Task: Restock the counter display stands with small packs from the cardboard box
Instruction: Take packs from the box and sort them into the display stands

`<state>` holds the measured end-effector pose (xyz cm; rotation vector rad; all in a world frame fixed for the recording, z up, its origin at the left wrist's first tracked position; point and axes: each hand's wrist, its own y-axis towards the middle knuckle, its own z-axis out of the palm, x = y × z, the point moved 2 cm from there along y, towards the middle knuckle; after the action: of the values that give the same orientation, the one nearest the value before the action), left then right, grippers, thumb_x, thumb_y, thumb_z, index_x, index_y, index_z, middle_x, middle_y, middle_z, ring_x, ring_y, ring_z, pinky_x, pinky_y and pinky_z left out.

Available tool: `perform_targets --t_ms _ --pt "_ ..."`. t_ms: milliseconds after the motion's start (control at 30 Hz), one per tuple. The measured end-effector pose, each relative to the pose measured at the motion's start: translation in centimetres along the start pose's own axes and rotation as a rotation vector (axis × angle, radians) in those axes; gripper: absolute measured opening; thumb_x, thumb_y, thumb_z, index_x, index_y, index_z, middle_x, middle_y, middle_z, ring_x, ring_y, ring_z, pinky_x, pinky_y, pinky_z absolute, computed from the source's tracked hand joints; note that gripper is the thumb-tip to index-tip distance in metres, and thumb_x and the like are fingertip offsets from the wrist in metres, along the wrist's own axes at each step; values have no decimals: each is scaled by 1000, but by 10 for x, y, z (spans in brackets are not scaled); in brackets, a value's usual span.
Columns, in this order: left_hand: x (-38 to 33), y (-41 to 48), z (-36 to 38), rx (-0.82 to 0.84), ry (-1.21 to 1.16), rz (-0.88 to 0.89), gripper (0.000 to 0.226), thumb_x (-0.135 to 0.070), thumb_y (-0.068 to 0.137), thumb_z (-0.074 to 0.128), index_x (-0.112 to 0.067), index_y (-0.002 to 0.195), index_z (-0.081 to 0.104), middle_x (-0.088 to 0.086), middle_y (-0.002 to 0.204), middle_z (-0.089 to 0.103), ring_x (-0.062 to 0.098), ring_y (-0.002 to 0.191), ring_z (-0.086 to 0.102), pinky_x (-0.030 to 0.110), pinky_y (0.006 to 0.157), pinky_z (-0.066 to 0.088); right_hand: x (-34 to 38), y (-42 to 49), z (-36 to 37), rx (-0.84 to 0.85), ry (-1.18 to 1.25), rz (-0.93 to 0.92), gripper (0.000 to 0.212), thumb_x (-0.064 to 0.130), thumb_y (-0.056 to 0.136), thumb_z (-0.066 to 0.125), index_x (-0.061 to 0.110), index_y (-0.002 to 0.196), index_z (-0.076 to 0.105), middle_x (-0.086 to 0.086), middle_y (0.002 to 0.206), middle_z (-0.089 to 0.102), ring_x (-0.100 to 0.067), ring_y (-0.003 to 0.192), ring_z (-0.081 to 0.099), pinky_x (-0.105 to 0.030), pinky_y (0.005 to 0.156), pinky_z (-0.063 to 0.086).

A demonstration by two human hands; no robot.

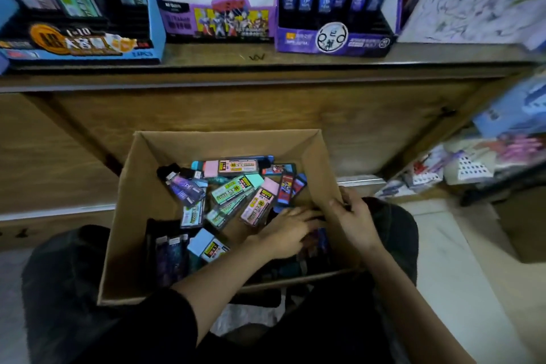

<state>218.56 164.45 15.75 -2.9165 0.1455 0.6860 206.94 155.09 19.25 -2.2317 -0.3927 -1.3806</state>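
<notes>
An open cardboard box (130,216) rests on my lap and holds several small packs in pink, green, blue and dark purple, such as a pink pack (256,206). My left hand (291,230) reaches into the box's right side, its motion-blurred fingers stretched out flat over dark packs near the wall. My right hand (353,221) grips the top of the box's right wall, thumb over the edge. On the counter above stand a blue display stand (79,47), a purple display stand (218,22) and a dark purple display stand (334,38), each with upright packs.
The wooden counter front (266,103) rises right behind the box. A low shelf (472,168) at the right carries loose packaged goods, and a patterned sheet (472,3) leans at the upper right. My dark-clothed knees flank the box.
</notes>
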Motion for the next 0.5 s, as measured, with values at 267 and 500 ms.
perform_targets --t_ms 267,500 --pt "21 -6 17 69 339 211 52 -51 96 32 -34 145 30 2 156 22 24 143 17 37 114 10 -8 -2 -1 -21 -18 -32 22 9 92 50 18 111 57 19 93 61 17 84 56 1 66 40" --pt "39 -43 8 19 415 153 54 -47 90 52 -30 141 41 9 146 42 27 127 47 38 105 37 -8 -3 -1 -12 23 3 26 10 93 49 17 117 57 20 94 61 15 81 58 -1 66 42"
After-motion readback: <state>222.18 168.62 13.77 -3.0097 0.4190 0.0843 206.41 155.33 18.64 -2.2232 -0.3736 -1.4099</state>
